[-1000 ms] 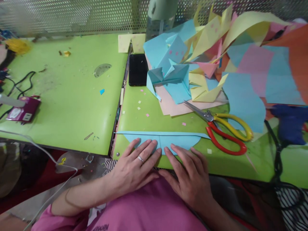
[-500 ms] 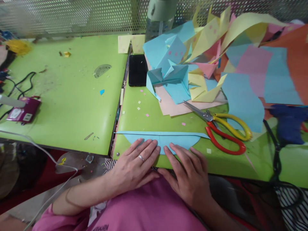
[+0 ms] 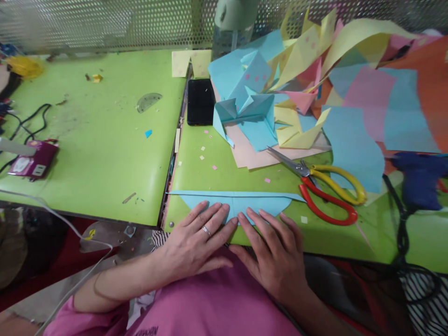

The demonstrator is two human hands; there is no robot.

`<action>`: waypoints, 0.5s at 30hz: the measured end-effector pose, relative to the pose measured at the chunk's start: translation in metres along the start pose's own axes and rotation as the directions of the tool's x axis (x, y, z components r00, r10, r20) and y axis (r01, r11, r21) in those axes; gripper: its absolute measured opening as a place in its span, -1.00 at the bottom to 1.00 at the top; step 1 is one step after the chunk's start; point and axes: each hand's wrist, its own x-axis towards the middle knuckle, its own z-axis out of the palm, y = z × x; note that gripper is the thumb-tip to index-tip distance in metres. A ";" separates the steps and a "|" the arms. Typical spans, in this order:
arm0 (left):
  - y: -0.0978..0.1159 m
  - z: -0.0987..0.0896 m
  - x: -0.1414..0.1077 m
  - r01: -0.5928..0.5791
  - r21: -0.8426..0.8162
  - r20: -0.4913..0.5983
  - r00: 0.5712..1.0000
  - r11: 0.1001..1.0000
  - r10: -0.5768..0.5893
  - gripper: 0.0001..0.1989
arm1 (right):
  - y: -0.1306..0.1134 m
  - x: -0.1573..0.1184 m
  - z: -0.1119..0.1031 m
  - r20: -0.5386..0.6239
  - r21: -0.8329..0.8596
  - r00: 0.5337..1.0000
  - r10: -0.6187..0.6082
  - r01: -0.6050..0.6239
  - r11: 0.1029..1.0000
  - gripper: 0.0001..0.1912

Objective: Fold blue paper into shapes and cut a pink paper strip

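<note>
Pressing down on a light-blue paper piece with a curved near side (image 3: 261,204), both bare hands keep it flat at the near edge of the bright-green tabletop (image 3: 241,179). As for progress, a narrow band is already folded along the paper's far side, running straight with tapered ends that reach past the curve, and a faint crease crosses the middle. Between that band and the fingers no other fold shows; the part under the hands is hidden, so I judge the piece only partly worked, with its shaping at an early stage.

The left hand (image 3: 198,238), wearing a silver ring, lies palm down, its fingers stretched out and close together, the tips resting on the paper left of the crease. Its grip is unclosed and pinches nothing. The right hand (image 3: 275,247) rests to the right of the crease, fingers fanned a little and slightly bent, likewise pinching nothing. The two index fingertips nearly meet near the crease. Just beyond the paper's right tip lie metal scissors with red and yellow handles (image 3: 304,170), blades parted a little or closed, I cannot tell, and held by neither hand.
</note>
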 end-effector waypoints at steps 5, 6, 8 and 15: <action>-0.001 0.003 0.000 -0.013 0.043 0.009 1.000 0.999 0.013 -0.29 | 0.000 0.000 -0.001 0.027 0.001 1.000 0.001 -0.001 1.000 -0.55; -0.001 0.003 0.000 -0.009 0.050 0.014 1.000 0.999 0.009 -0.30 | 0.000 -0.001 -0.001 0.034 -0.003 0.999 -0.005 0.005 1.000 -0.54; 0.000 0.003 0.000 0.005 0.064 0.018 1.000 0.998 -0.006 -0.30 | 0.000 -0.002 -0.003 0.043 -0.013 0.999 -0.014 0.015 1.000 -0.53; 0.006 -0.001 0.000 0.053 0.117 0.020 0.998 0.992 -0.056 -0.25 | 0.011 -0.012 -0.011 0.058 -0.075 0.998 -0.009 0.013 0.997 -0.44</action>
